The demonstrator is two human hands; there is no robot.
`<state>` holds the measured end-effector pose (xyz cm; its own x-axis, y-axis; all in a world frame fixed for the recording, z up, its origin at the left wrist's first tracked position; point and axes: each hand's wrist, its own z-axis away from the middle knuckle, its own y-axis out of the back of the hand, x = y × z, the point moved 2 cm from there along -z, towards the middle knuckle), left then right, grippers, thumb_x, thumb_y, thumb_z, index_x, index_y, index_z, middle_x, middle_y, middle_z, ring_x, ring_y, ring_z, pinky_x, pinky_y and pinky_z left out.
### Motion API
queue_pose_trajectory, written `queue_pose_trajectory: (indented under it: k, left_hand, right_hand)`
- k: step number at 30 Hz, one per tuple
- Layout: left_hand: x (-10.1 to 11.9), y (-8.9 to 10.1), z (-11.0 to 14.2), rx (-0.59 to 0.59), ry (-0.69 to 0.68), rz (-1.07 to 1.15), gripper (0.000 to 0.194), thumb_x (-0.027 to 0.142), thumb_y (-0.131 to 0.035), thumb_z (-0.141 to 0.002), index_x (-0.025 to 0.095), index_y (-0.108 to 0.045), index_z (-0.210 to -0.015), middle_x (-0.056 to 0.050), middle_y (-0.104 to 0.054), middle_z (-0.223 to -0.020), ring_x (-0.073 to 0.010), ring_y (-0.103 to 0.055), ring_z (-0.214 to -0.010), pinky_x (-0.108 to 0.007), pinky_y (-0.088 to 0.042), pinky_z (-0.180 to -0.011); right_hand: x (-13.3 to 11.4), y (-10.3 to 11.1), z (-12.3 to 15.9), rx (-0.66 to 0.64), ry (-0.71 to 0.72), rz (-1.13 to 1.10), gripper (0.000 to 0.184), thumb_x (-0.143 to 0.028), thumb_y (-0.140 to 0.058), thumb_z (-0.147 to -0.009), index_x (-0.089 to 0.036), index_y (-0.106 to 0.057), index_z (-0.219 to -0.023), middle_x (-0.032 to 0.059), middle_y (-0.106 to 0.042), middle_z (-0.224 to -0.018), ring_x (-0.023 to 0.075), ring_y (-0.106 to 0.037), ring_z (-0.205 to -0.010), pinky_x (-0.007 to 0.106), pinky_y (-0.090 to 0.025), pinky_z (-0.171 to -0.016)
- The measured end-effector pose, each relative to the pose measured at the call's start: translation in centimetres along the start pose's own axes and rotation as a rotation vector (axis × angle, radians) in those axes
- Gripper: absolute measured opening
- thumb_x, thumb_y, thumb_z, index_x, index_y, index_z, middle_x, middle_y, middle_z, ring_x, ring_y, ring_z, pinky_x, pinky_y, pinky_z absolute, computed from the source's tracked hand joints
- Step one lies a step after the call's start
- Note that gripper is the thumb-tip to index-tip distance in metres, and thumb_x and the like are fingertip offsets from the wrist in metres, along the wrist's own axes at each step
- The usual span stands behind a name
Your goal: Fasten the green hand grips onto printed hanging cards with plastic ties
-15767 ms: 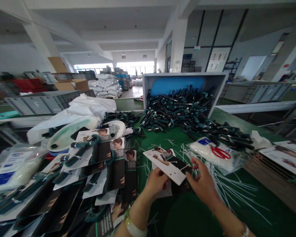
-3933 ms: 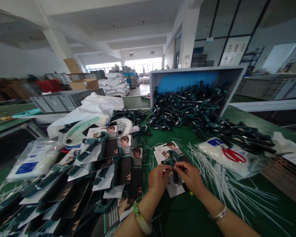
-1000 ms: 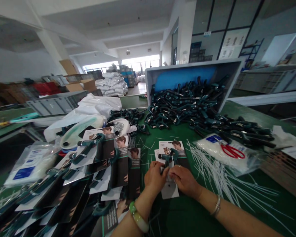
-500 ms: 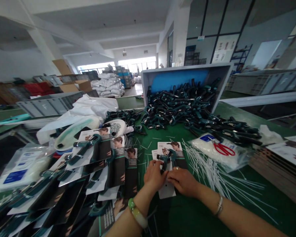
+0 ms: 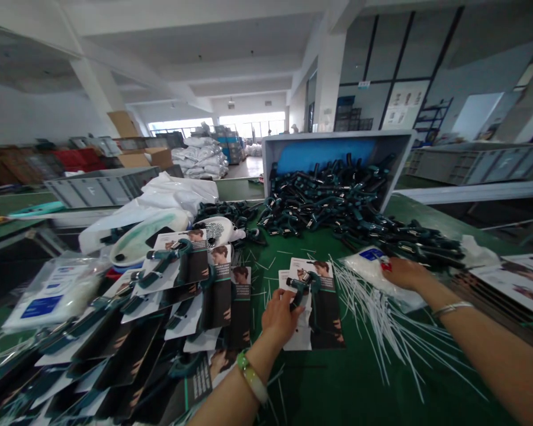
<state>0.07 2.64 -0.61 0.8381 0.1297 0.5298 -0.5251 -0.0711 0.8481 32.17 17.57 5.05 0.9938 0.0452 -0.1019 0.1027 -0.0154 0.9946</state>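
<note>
My left hand [image 5: 279, 319] rests on a teal-and-black hand grip exerciser [image 5: 300, 288], which sits on a printed backing card [image 5: 322, 331] lying on the green table mat. My right hand [image 5: 404, 274] lies far to the right on a clear plastic bag [image 5: 368, 273]. Red-handled scissors [image 5: 385, 266] show at its fingertips, mostly hidden beneath it. Loose white cable ties [image 5: 382, 316] fan out between my hands.
Carded grip exercisers [image 5: 190, 296] lie overlapping to the left. Behind, a tilted grey crate [image 5: 333, 148] spills a heap of dark teal grips [image 5: 324, 216] onto the table. White plastic bags [image 5: 177, 195], a bagged white bundle [image 5: 48, 299] and more printed cards [image 5: 515, 278] surround the work area.
My right hand has left the card and moved right onto the bag, covering the scissors. The card now lies flat under my left hand, with the grip exerciser fixed on it.
</note>
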Motion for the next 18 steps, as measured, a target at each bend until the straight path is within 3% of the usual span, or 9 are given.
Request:
queue_pose_trajectory:
  k: [3,6,8,10,12,16,18]
  left_hand:
    - [-0.6,0.1,0.4,0.075,-0.019,0.104,0.04,0.043,-0.057,-0.074,0.033,-0.053,-0.112,-0.003,-0.046,-0.123,-0.0199,-0.052,-0.103,-0.028,-0.045,-0.079]
    - [-0.2,0.2,0.5,0.192,-0.09,0.154,0.025,0.041,-0.048,-0.081,0.031,-0.063,-0.099,-0.002,-0.047,-0.121,-0.0183,-0.049,-0.107,-0.028,-0.041,-0.087]
    - [0.6,0.0,0.3,0.191,-0.111,0.124,0.026,0.04,-0.045,-0.083,0.029,-0.067,-0.089,-0.003,-0.051,-0.115,-0.0189,-0.049,-0.106,-0.03,-0.038,-0.091]
    - [1.5,-0.2,-0.1,0.135,-0.107,0.066,0.025,0.042,-0.05,-0.079,0.027,-0.069,-0.083,-0.004,-0.053,-0.113,-0.0213,-0.049,-0.104,-0.033,-0.037,-0.092]
    - [2.0,-0.5,-0.5,0.077,-0.088,0.039,0.023,0.042,-0.053,-0.076,0.026,-0.07,-0.08,-0.004,-0.054,-0.112,-0.0221,-0.049,-0.103,-0.034,-0.037,-0.091]
    - [1.9,-0.6,-0.8,0.047,-0.044,0.122,0.021,0.038,-0.049,-0.079,0.026,-0.067,-0.081,-0.001,-0.055,-0.11,-0.0179,-0.05,-0.102,-0.029,-0.038,-0.09]
    - [1.7,-0.6,-0.8,0.055,-0.034,0.158,0.021,0.038,-0.05,-0.079,0.026,-0.067,-0.081,-0.001,-0.055,-0.11,-0.0173,-0.049,-0.103,-0.028,-0.037,-0.091]
  right_hand:
    - [0.4,0.3,0.9,-0.025,-0.064,-0.105,0.035,-0.045,-0.051,-0.074,-0.014,-0.066,-0.081,0.0172,-0.067,-0.083,0.0295,-0.063,-0.079,0.035,-0.046,-0.064]
    - [-0.2,0.0,3.5,-0.033,-0.067,-0.482,0.048,-0.052,-0.044,-0.077,-0.015,-0.059,-0.103,0.0118,-0.067,-0.081,0.0245,-0.062,-0.074,0.031,-0.046,-0.06]
    - [-2.0,-0.9,6.1,-0.109,0.046,-0.745,0.052,-0.046,-0.042,-0.078,-0.015,-0.048,-0.118,0.007,-0.066,-0.076,0.02,-0.062,-0.068,0.028,-0.045,-0.058]
    - [-4.6,-2.1,8.8,-0.212,0.197,-0.821,0.053,-0.039,-0.047,-0.076,-0.016,-0.043,-0.123,0.0037,-0.066,-0.078,0.0173,-0.061,-0.067,0.026,-0.045,-0.058]
    - [-7.1,-3.1,11.0,-0.227,0.311,-0.654,0.05,-0.035,-0.051,-0.075,-0.019,-0.046,-0.122,0.0034,-0.066,-0.08,0.0175,-0.062,-0.068,0.026,-0.045,-0.057]
    - [-10.4,-3.8,12.9,0.093,0.47,0.039,0.044,-0.012,-0.049,-0.074,-0.022,-0.053,-0.117,0.0091,-0.066,-0.093,0.022,-0.062,-0.076,0.032,-0.045,-0.065]
    - [-11.1,-3.9,13.0,0.195,0.506,0.267,0.048,-0.005,-0.046,-0.074,-0.022,-0.053,-0.119,0.0101,-0.065,-0.089,0.0227,-0.062,-0.072,0.034,-0.043,-0.063]
